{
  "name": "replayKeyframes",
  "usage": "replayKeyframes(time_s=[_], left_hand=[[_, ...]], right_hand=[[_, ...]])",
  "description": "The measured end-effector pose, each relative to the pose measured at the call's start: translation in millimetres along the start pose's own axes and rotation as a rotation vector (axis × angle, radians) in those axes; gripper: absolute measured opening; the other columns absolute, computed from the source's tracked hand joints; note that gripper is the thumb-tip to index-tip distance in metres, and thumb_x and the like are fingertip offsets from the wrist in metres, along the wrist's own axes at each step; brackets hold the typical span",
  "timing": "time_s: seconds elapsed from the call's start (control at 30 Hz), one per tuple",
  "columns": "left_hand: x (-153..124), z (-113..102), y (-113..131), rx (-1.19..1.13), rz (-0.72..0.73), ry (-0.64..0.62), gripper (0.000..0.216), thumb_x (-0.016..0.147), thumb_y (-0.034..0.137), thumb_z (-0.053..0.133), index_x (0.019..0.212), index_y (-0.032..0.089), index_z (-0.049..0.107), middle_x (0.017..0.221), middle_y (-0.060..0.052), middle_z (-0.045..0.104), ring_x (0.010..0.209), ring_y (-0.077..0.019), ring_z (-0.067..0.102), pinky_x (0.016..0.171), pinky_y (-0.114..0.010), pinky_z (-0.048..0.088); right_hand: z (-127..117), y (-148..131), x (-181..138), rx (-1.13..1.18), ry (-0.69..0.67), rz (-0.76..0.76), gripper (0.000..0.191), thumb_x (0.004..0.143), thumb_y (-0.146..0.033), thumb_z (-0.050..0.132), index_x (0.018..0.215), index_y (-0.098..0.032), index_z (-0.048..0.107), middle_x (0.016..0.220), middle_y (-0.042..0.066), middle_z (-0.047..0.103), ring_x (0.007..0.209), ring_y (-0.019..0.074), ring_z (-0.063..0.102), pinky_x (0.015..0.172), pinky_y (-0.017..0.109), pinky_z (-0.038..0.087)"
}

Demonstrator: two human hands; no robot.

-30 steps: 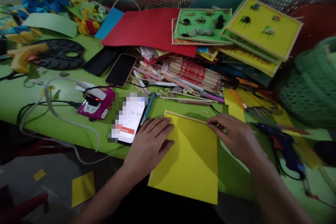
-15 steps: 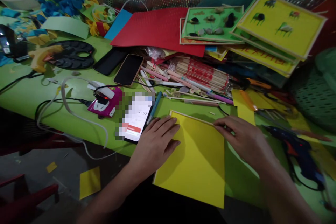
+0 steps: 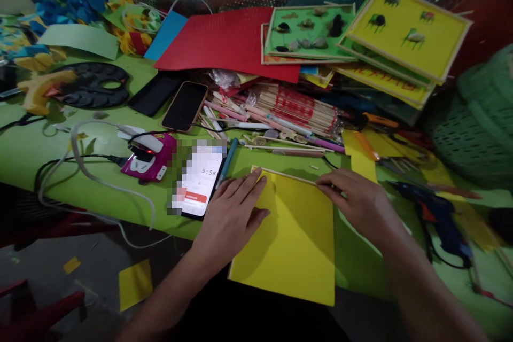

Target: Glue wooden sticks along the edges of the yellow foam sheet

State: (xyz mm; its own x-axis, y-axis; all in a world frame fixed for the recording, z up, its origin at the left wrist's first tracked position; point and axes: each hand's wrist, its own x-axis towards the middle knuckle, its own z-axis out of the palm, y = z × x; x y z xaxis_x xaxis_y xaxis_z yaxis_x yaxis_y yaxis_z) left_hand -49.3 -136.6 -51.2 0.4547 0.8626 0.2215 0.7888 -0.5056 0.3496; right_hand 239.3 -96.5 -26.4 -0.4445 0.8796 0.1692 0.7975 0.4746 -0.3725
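Note:
A yellow sheet of card (image 3: 294, 246) lies in front of me, partly over the table's near edge. Along its far edge runs a thin wooden stick (image 3: 290, 176). My left hand (image 3: 230, 216) rests on the sheet's left side with fingers stretched out, fingertips by the far left corner. At the far right corner, my right hand (image 3: 360, 200) pinches the end of the stick between thumb and fingers. The left hand covers much of the sheet's left edge.
A lit phone (image 3: 200, 181) and a blue pen (image 3: 227, 160) lie left of the sheet. Beyond are loose sticks and pens, bundled skewers (image 3: 298, 107) and framed pictures (image 3: 409, 32). A glue gun (image 3: 441, 224) lies at right, a magenta power strip (image 3: 150, 157) at left.
The whole view has shifted slightly, so things appear a little further left. Both hands keep their places on the sheet and stick. The phone's display now reads 9:58.

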Motion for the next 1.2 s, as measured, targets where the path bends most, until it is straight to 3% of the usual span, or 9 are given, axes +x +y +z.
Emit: replayKeyframes(time_s=[0.2,0.7,0.83,1.03,1.2], left_hand=[[10.3,1.5,1.1,0.073,-0.006,-0.042,0.051,0.1,0.034,0.059,0.148,0.015,0.051,0.158,-0.009,0.05,0.124,-0.0314,0.061,0.099,-0.049,0.047],[10.7,5.4,-2.5,0.091,0.011,-0.014,0.054,0.101,0.036,0.056,0.151,0.017,0.048,0.155,-0.008,0.054,0.123,-0.0332,0.059,0.097,-0.05,0.047],[10.6,7.2,-4.2,0.081,0.017,-0.002,0.056,0.101,0.037,0.055,0.153,0.019,0.046,0.154,-0.009,0.055,0.123,-0.0339,0.059,0.098,-0.051,0.046],[11.6,9.1,-5.5,0.097,0.025,0.002,0.055,0.102,0.039,0.053,0.151,0.015,0.048,0.154,-0.009,0.055,0.121,-0.0354,0.059,0.097,-0.052,0.046],[11.2,9.1,-4.9,0.092,0.021,-0.001,0.058,0.103,0.041,0.051,0.155,0.019,0.043,0.153,-0.01,0.056,0.121,-0.0355,0.059,0.096,-0.052,0.046]], right_hand=[[-2.3,-3.7,0.8,-0.004,-0.011,0.027,0.014,0.098,-0.019,0.054,0.093,-0.023,0.067,0.089,0.006,0.072,0.082,0.0205,0.069,0.072,0.032,0.052],[2.6,2.8,0.5,0.004,-0.03,0.042,0.016,0.098,-0.019,0.054,0.093,-0.022,0.069,0.089,0.006,0.072,0.082,0.0209,0.069,0.072,0.033,0.052],[-7.8,6.2,-0.9,0.008,0.013,0.083,0.015,0.098,-0.02,0.056,0.094,-0.022,0.07,0.09,0.007,0.072,0.084,0.0213,0.069,0.074,0.033,0.052],[-34.0,5.8,-19.8,-0.021,0.129,0.178,0.016,0.1,-0.026,0.056,0.1,-0.022,0.072,0.097,0.007,0.074,0.091,0.0221,0.07,0.082,0.035,0.053],[-18.9,2.2,-45.4,-0.045,0.149,0.165,0.022,0.1,-0.026,0.054,0.11,-0.023,0.074,0.103,0.009,0.075,0.098,0.0237,0.07,0.087,0.039,0.055]])
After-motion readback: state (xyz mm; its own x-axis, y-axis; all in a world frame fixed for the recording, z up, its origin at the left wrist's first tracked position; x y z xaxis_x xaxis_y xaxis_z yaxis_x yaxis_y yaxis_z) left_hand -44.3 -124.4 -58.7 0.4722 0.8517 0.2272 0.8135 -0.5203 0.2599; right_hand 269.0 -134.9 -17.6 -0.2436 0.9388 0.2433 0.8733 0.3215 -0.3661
